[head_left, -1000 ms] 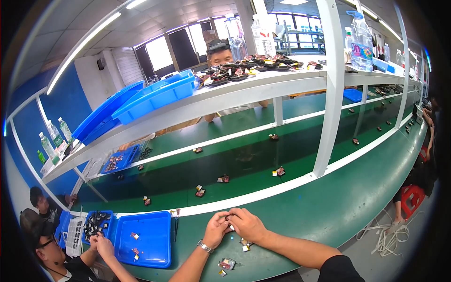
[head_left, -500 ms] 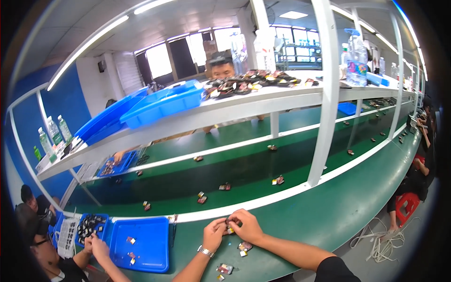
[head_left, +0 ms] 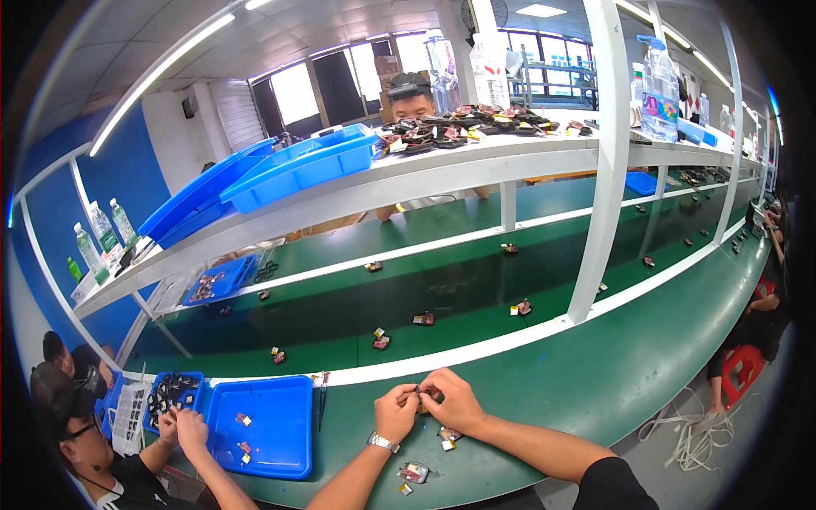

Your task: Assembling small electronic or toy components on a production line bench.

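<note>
My left hand (head_left: 396, 414), with a metal watch at its wrist, and my right hand (head_left: 452, 403) meet over the green bench. Fingertips of both pinch a small dark electronic part, mostly hidden by the fingers; a bit of yellow shows below it. Just under my right hand lies a small circuit board with a white-and-yellow battery (head_left: 449, 435). Nearer to me rests another circuit board (head_left: 414, 473) in reddish and silver tones, with a small white-and-yellow battery (head_left: 406, 490) beside it.
To the left, a blue tray (head_left: 263, 469) holds a few small boards; beside it a co-worker's hands (head_left: 181, 427) work by a tray of black parts (head_left: 172, 393). Beyond a white rail, boards (head_left: 381, 340) lie on a green belt. Above runs a shelf (head_left: 544, 161) with trays, bottles and piled parts.
The whole view has shifted slightly right and up. My hands still pinch the part, fingertips closer together. An arm reaching into the far blue tray has gone from there.
</note>
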Demonstrator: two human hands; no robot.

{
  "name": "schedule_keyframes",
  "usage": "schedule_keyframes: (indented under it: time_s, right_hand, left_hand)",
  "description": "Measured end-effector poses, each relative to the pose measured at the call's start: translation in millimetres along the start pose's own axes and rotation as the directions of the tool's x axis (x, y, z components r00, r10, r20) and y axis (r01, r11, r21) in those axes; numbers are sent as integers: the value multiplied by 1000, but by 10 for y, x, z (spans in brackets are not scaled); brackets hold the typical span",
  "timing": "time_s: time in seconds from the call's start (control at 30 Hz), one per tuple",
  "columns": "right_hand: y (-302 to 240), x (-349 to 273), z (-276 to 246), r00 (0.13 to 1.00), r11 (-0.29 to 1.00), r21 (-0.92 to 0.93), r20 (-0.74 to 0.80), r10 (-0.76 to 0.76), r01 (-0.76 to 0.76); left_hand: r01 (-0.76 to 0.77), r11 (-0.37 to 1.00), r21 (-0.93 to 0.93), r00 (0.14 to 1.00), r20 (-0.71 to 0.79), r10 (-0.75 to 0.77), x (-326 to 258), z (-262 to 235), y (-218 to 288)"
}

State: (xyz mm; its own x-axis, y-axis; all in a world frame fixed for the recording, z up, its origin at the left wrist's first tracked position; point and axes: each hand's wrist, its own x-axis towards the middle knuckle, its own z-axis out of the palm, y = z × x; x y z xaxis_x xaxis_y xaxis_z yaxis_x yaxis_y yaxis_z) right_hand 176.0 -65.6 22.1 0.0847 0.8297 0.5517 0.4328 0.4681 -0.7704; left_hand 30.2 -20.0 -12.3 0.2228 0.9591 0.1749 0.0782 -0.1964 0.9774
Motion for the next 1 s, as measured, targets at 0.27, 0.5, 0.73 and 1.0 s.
schedule_keyframes:
  time_s: [0.27,0.5,0.73,1.0]
  right_hand:
    - [14,46,26,996,996,10,-25,-84,85]
    - [1127,829,-503,928,961,-142,-326,182,-238]
    - [1557,1000,-1000,917,838,-487,-397,39,-246]
    - [1631,655,-1646,823,442,-707,-547,153,-552]
  left_hand:
    - [-32,990,134,999,0,32,21,-53,50]
    - [-485,874,-30,875,2,485,-277,-166,1105]
    - [-593,273,-758,471,-51,881,-1342,13,2311]
    - [-554,308,-774,413,65,908,-1307,172,2300]
